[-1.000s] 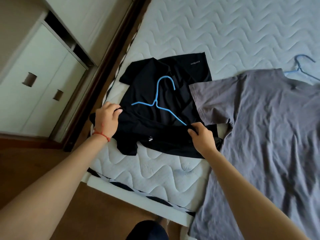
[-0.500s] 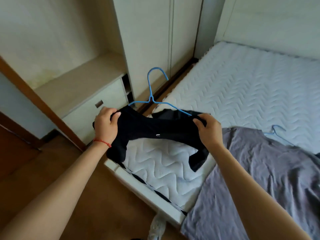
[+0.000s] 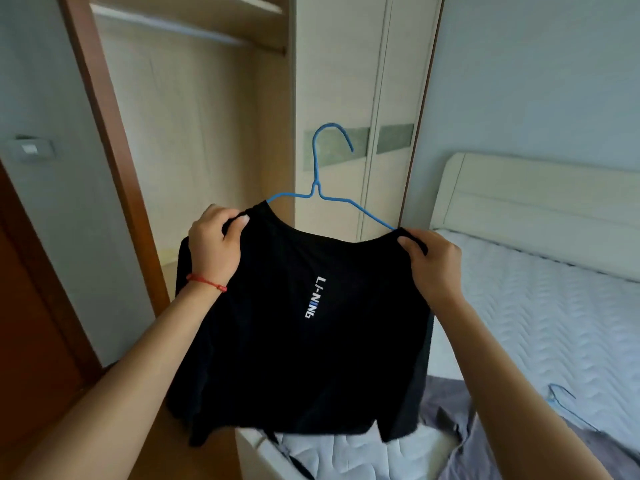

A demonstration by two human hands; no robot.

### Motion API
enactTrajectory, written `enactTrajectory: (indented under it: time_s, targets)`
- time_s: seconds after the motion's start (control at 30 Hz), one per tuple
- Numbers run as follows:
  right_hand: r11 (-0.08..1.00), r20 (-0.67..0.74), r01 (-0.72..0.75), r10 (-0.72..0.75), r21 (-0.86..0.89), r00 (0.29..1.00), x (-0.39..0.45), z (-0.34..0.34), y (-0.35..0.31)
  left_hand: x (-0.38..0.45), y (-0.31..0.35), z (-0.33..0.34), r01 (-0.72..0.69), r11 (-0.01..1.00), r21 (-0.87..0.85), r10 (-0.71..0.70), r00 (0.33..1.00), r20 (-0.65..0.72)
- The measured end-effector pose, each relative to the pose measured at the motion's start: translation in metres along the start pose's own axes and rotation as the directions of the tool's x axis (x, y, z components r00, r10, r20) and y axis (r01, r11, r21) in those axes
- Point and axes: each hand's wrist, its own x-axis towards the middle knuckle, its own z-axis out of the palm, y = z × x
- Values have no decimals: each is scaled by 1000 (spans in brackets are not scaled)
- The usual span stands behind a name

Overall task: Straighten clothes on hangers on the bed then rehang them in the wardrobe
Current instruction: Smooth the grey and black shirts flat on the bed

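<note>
Two hands are closed on one garment: the left hand (image 3: 215, 244) is pinched on the left shoulder of a black T-shirt (image 3: 304, 327), the right hand (image 3: 431, 263) on the right shoulder. The shirt is held up in the air, clear of the bed (image 3: 540, 306), and hangs fairly flat with white lettering showing. A blue wire hanger (image 3: 323, 188) is seated inside the neckline — its hook stands free above the collar. Lower right, a grey garment (image 3: 446, 410) is seen lying on the mattress with a second blue hanger (image 3: 561, 400) by it. Beyond the shirt, an open wardrobe bay (image 3: 194, 140) is in view; no rail can be made out. Judged progress: black shirt straightened, hanging not yet done — grey garment outstanding.
</note>
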Motion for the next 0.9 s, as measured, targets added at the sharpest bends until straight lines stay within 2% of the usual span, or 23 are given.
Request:
enactTrajectory:
  time_s: [0.17,0.4,0.67,0.9]
  targets:
    - [998,-41,67,-67,-7,997,3,18,-59,34,-14,-43,-4,996,-84,2,1000,-24]
    - [986,-146,76,-97,-148,984,-25,53,-89,42,-60,-58,-5,985,-172,21,995,95]
    - [948,-205,-132,73,-290,976,-58,39,-35,7,-84,14,34,972,-234,49,939,339]
    - [887,-212,-328,270,-326,939,-61,17,62,-36,-81,114,147,969,-199,-17,842,538]
